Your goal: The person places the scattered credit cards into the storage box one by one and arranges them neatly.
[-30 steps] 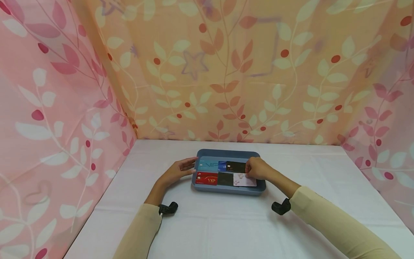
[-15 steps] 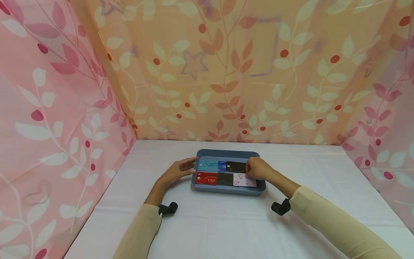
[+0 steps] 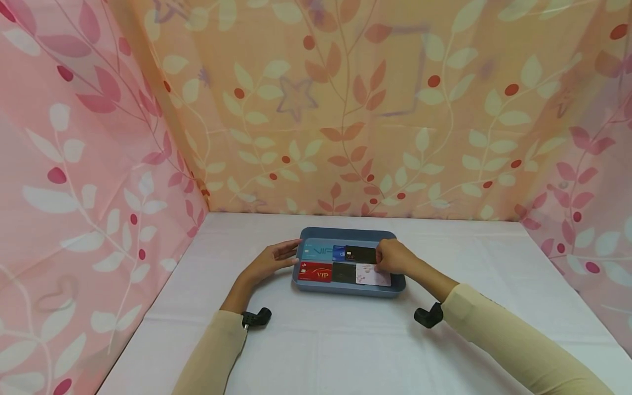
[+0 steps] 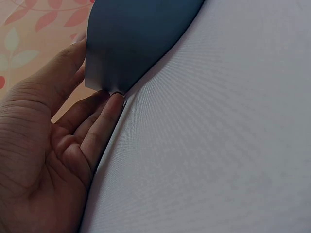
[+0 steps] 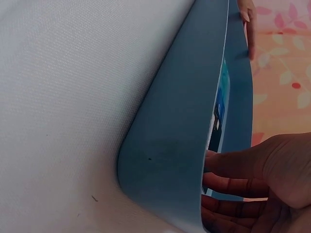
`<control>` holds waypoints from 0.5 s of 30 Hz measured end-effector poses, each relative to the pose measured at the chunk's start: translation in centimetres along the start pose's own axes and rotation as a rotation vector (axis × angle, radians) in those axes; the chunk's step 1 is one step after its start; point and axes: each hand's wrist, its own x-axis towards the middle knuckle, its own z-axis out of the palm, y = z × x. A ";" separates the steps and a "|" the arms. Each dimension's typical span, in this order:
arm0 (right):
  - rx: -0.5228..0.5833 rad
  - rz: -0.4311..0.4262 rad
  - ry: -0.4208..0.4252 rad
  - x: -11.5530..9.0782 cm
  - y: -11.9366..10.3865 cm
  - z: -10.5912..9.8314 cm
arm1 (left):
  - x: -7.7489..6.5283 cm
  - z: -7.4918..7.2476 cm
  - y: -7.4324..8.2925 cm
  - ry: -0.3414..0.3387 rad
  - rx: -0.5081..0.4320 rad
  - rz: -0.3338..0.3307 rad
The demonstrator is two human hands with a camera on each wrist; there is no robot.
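A blue-grey tray [image 3: 347, 292] holds two rows of plastic cards. The back row has a light-blue VIP card [image 3: 316, 253], a blue card [image 3: 338, 253] and a black VIP card [image 3: 359, 254]. In front lie a red VIP card [image 3: 315, 272], a dark-green card [image 3: 343, 272] and a white floral card [image 3: 373, 275]. My left hand [image 3: 270, 260] touches the tray's left end with fingers mostly straight. Over the tray's right end, my right hand [image 3: 395, 258] pinches the black card's right end with curled fingers, its thumb beside the floral card. Those fingertips are partly hidden.
The tray stands on a white cloth-covered table [image 3: 316, 340]. Patterned fabric walls [image 3: 345, 109] enclose the back and both sides. A black wrist camera [image 3: 258, 317] sits at the left cuff, another wrist camera [image 3: 428, 315] at the right cuff.
The white floral card has shifted very slightly toward the front of the tray. Both hands stay almost where they were, and the tray holds its place.
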 end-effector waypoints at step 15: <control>0.000 -0.029 0.023 0.1 0.1 0.0 | -0.1 -0.2 -0.2 -0.007 0.017 -0.004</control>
